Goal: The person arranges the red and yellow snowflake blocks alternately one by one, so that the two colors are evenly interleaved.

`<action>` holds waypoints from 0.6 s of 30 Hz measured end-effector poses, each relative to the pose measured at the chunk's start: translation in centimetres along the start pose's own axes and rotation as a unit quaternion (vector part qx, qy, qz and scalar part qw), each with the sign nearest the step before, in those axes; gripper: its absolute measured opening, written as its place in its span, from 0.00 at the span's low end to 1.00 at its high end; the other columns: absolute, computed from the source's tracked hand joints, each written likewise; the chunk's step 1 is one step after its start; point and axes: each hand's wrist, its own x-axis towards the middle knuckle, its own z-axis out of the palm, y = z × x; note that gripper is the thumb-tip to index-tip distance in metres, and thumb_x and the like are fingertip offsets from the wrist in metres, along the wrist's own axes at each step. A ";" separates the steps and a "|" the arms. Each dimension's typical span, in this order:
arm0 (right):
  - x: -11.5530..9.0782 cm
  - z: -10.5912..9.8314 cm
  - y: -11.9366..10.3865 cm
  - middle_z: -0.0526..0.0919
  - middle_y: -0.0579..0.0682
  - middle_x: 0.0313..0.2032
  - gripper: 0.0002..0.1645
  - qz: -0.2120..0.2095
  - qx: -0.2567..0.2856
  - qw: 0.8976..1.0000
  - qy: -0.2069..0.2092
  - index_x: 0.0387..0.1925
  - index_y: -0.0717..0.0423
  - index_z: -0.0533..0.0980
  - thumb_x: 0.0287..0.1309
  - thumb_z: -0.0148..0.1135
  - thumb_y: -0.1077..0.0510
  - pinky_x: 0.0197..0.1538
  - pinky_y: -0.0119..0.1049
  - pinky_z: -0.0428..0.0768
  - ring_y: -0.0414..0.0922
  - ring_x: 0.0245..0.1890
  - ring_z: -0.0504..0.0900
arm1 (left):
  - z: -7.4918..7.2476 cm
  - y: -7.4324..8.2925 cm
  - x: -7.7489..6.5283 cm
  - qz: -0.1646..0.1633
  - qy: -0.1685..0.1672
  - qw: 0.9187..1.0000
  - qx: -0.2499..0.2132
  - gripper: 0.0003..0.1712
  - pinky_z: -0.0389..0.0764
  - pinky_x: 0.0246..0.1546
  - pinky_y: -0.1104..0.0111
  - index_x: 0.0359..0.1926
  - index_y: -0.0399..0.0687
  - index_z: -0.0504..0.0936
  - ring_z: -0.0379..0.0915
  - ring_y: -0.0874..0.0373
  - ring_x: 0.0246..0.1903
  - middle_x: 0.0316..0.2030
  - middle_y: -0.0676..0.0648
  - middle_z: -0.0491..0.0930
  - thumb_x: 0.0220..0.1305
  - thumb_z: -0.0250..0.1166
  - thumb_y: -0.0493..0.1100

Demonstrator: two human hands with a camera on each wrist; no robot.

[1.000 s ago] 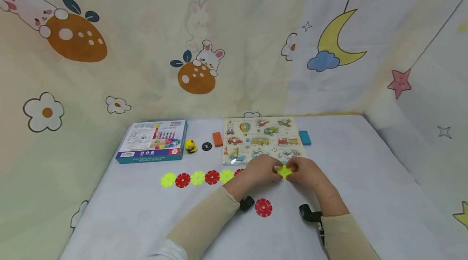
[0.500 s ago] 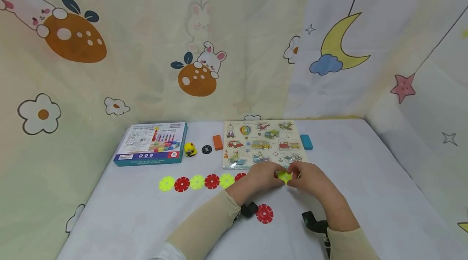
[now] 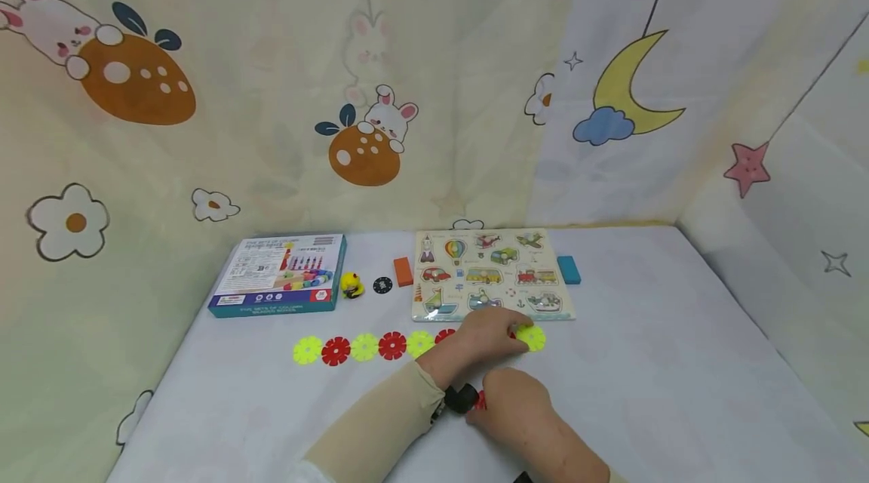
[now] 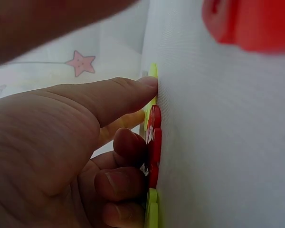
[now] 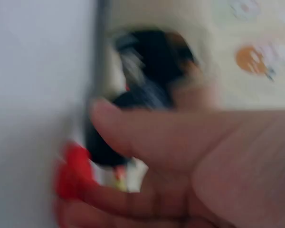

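A row of alternating yellow and red snowflake discs (image 3: 336, 352) lies across the table, its middle part hidden by my left hand (image 3: 490, 333). That hand pinches the row close to its right end, with thumb and finger at the last yellow disc (image 3: 534, 338). In the left wrist view its other fingers rest beside a red disc (image 4: 154, 147). Nearer my body, my right hand (image 3: 519, 404) is over a loose red disc (image 3: 480, 400), mostly covered. The right wrist view is blurred: fingers touch this red disc (image 5: 75, 173), thumb apart; I cannot tell whether they grip it.
Behind the row lies a picture puzzle board (image 3: 494, 275), with an orange block (image 3: 403, 272) and a blue block (image 3: 569, 270) at its sides. Farther left are a black round chip (image 3: 383, 285), a yellow duck toy (image 3: 351, 285) and a flat box (image 3: 278, 275).
My right hand has left the yellow disc at the row's end and come down toward me onto the loose red disc. My left hand stays at the row.
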 end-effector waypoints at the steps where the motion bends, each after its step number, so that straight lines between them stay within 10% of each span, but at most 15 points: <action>1: 0.1 0.5 -0.3 0.69 0.45 0.13 0.22 0.012 -0.009 1.000 0.011 0.15 0.51 0.70 0.41 0.73 0.45 0.21 0.37 0.67 0.42 0.16 0.67 | 0.1 -0.1 0.0 0.002 0.003 1.000 0.002 0.24 0.68 0.34 0.72 0.56 0.69 0.78 0.67 0.67 0.36 0.43 0.64 0.78 0.55 0.67 0.56; 8: 0.8 0.9 -0.4 0.70 0.45 0.14 0.22 0.038 -0.031 0.998 0.044 0.19 0.54 0.72 0.35 0.78 0.48 0.21 0.39 0.70 0.41 0.18 0.70 | -0.2 -0.1 0.4 0.007 0.004 1.000 0.004 0.25 0.68 0.37 0.71 0.56 0.69 0.78 0.67 0.65 0.38 0.46 0.63 0.78 0.55 0.67 0.56; 18: 1.5 -0.7 1.4 0.72 0.47 0.15 0.24 0.094 -0.065 0.993 -0.019 0.20 0.55 0.76 0.32 0.78 0.42 0.23 0.37 0.68 0.44 0.19 0.70 | 0.0 -0.3 0.3 0.002 -0.001 1.000 -0.007 0.25 0.68 0.33 0.72 0.56 0.69 0.78 0.67 0.65 0.37 0.43 0.63 0.78 0.55 0.67 0.56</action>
